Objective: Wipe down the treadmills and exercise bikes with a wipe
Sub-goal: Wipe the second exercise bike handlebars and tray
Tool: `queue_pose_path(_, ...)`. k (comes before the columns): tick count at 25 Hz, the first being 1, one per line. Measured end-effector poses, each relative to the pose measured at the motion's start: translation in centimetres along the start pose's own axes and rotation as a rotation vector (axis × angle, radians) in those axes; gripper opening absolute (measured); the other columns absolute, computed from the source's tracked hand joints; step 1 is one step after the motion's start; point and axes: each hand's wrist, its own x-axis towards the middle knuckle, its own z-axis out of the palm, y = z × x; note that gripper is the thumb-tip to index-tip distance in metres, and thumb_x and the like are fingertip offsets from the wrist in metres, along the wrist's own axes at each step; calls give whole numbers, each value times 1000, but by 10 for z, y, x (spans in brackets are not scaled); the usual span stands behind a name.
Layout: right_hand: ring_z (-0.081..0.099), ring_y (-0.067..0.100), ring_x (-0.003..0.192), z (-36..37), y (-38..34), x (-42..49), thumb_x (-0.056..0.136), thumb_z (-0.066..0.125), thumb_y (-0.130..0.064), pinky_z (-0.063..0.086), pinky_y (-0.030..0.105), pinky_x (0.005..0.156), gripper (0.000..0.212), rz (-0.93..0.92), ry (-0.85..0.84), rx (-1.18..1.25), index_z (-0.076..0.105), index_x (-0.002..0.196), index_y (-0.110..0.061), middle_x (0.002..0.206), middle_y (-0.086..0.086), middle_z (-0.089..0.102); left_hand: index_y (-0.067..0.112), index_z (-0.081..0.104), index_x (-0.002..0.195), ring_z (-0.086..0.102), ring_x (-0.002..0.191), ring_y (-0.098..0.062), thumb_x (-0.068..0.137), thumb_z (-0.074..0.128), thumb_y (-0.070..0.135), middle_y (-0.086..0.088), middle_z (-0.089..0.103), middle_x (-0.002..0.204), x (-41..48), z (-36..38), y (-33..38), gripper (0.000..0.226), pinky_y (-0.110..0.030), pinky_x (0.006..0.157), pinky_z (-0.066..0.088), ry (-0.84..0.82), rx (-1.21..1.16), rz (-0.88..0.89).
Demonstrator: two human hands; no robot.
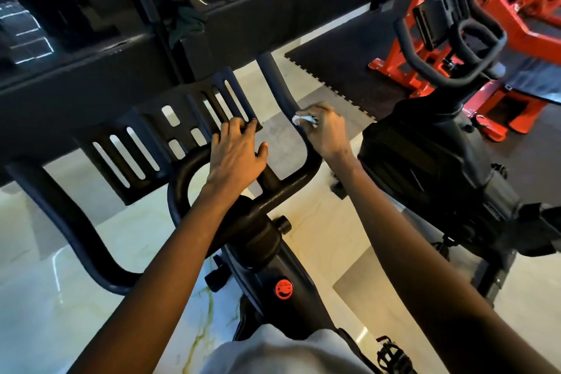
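Observation:
I look down on a black exercise bike (267, 240) with a slotted tablet holder (170, 133) and curved handlebars. My right hand (326, 130) grips a white wipe (303, 119) and presses it against the right handlebar (282, 91), about midway along the bar. My left hand (238, 152) rests on the right end of the tablet holder, fingertips curled over its edge. The left handlebar (73, 222) loops out at the lower left, untouched.
A second black exercise bike (437, 167) stands close on the right. Behind it is a red weight machine (516, 21) on a dark rubber mat (343, 48). A dark low wall (91, 70) runs across the back. The floor is pale marble tile.

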Motion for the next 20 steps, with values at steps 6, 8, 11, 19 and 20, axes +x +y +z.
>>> queue_pose_path(6, 64, 18, 102, -16, 0, -7, 93, 66, -10, 38, 3, 83, 18, -40, -140, -123, 75, 109, -12, 116, 6, 69, 14, 21, 157, 18, 149, -37, 94, 58, 47, -18, 14, 163, 36, 2, -11, 80, -51, 119, 20, 62, 57, 21)
queue_pose_path(8, 64, 22, 105, -9, -8, 7, 93, 65, -10, 45, 20, 89, 18, -77, -124, -120, 74, 108, -12, 115, 7, 70, 12, 12, 160, 0, 153, -37, 92, 59, 52, -19, -2, 166, 56, -1, -17, 92, -53, 122, 4, 72, 82, 14)
queue_pose_path(11, 61, 22, 105, 8, -16, 30, 92, 65, -12, 50, 31, 91, 16, -97, -87, -89, 75, 105, -15, 112, 6, 69, 11, 12, 160, -6, 153, -37, 90, 58, 60, -20, -7, 166, 82, -10, -28, 96, -56, 121, -2, 113, 97, 5)
queue_pose_path(19, 58, 9, 110, 4, 1, 12, 92, 68, -10, 30, -1, 96, 19, -183, -128, -123, 77, 107, -18, 118, -2, 70, 8, 11, 158, 18, 149, -41, 90, 63, 47, -23, 18, 159, 99, -7, -27, 94, -53, 123, 13, 105, -12, -32)
queue_pose_path(20, 60, 10, 109, 7, -1, 18, 92, 68, -9, 35, 3, 98, 19, -189, -106, -119, 77, 106, -18, 117, -1, 71, 8, 11, 158, 20, 148, -40, 90, 63, 48, -22, 20, 158, 99, -8, -28, 94, -53, 122, 14, 103, -5, -26)
